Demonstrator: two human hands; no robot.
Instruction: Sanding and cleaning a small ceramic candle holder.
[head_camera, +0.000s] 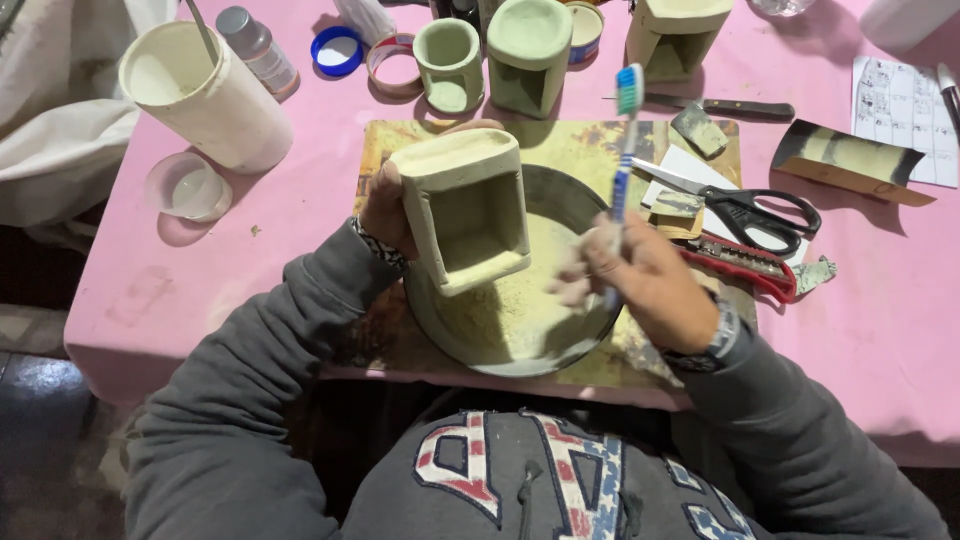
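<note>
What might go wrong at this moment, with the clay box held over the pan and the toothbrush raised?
1. The left hand grips the clay box from one side only, tilted above the pan; it may slip and chip.
2. The right hand holds the toothbrush near the open scissors and the red cutter; a wide stroke could hit them.
3. Dust in the pan may spill onto the pink table.

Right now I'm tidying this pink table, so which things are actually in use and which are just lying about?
In use:
left hand holding the greenish clay box
right hand holding the toothbrush
round metal pan beneath them

Lying about:
scissors
red utility knife
white cup
small bottle
other clay pieces
</note>
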